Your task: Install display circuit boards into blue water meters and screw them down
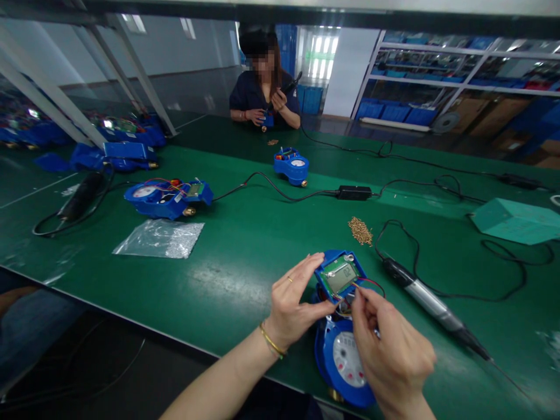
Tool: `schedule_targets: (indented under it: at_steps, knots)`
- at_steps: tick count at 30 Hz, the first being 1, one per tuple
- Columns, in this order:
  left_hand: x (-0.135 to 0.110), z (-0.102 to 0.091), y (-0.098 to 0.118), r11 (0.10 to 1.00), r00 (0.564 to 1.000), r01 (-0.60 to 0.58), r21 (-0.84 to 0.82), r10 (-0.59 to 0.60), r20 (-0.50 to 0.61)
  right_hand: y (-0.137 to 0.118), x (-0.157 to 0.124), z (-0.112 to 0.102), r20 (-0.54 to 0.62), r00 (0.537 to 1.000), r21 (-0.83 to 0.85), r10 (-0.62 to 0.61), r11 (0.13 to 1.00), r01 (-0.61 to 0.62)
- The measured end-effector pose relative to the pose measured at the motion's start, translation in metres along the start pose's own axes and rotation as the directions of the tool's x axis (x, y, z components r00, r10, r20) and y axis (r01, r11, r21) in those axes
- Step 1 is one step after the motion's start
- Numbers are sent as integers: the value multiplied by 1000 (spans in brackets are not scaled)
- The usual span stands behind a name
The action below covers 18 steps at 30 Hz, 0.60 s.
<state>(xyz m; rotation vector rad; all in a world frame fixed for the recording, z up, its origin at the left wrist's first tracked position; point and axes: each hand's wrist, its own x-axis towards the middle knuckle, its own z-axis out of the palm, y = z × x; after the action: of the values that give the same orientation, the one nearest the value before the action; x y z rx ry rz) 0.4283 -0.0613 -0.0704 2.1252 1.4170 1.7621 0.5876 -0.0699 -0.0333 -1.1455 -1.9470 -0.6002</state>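
A blue water meter with a round dial stands at the table's front edge, its display cover lifted. My left hand grips that blue display cover between thumb and fingers, holding it tilted. Inside the cover are a green circuit board and a lit LCD screen. My right hand is closed in a pinch at the board's lower right corner; a tiny yellowish piece shows at its fingertips, too small to name. Red and black wires loop beside the cover. The right hand covers part of the dial.
An electric screwdriver with a cord lies at right, near a pile of small brass screws. Other meters and a plastic bag lie left. A green box stands right. Across the table a person handles another meter.
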Motion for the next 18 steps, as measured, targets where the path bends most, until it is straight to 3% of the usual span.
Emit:
schedule_targets:
  at_steps: [18]
  knots:
    - [1, -1, 9, 999, 999, -34, -6, 34, -28, 3, -4, -3, -53, 997, -84, -56, 995, 51]
